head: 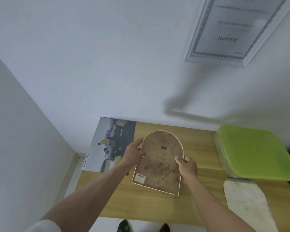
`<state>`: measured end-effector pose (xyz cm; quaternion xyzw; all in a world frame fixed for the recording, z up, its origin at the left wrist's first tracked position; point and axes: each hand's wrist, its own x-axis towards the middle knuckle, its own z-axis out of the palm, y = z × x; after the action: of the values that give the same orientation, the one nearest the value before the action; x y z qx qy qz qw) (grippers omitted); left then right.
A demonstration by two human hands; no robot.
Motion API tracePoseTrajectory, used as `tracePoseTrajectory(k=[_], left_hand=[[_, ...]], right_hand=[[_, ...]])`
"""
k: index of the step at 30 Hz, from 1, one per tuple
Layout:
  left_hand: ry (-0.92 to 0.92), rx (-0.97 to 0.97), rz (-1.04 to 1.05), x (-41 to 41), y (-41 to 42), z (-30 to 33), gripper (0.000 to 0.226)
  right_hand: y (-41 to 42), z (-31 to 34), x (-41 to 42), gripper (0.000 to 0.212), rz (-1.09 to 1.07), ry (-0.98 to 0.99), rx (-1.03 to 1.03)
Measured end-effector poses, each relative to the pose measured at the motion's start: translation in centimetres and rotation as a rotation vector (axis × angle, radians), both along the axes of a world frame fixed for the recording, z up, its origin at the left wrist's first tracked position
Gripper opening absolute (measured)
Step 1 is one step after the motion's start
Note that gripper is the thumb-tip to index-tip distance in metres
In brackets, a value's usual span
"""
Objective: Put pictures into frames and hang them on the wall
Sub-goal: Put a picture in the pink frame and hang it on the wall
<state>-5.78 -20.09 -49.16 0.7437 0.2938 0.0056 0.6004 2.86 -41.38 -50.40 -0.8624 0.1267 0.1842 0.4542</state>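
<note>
Both hands are holding the arched picture frame (159, 162) back side up, over the middle of the wooden table (203, 156). The left hand (134, 154) is lying against the frame's left edge with fingers nearly straight; whether they are curling under the rim cannot be told. The right hand (187, 165) is pinching the right edge, thumb on the backing board. The sawtooth hanger (163, 147) is facing up, so the step in hand appears to be the framing stage, with hanging to follow.

The next move likely calls for turning the frame upright and aligning the hanger with a wall fixing; none is visible.

The car poster (107, 144) is lying just left, the green-lidded box (256, 151) well to the right. The wall (107, 64) left of the hung certificate frame (238, 30) is offering open room.
</note>
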Motion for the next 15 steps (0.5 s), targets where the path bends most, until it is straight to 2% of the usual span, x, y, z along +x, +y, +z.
tracePoseTrajectory(k=[5, 8, 11, 13, 15], left_hand=[[-0.015, 0.051, 0.124, 0.1, 0.6, 3.3, 0.026], [-0.032, 0.008, 0.196, 0.4, 1.3, 6.1, 0.021], [-0.110, 0.025, 0.227, 0.6, 1.2, 9.9, 0.017], [-0.180, 0.080, 0.266, 0.8, 0.5, 12.7, 0.016], [-0.219, 0.174, 0.304, 0.8, -0.7, 15.3, 0.018]], right_hand=[[0.6, 4.0, 1.8, 0.029, 0.081, -0.068, 0.029], [1.2, 6.8, 2.6, 0.034, 0.149, -0.145, 0.031], [1.9, 10.2, 2.7, 0.048, 0.198, -0.229, 0.042], [2.4, 12.7, 2.4, 0.060, 0.242, -0.300, 0.064], [3.0, 15.3, 1.9, 0.062, 0.317, -0.371, 0.137]])
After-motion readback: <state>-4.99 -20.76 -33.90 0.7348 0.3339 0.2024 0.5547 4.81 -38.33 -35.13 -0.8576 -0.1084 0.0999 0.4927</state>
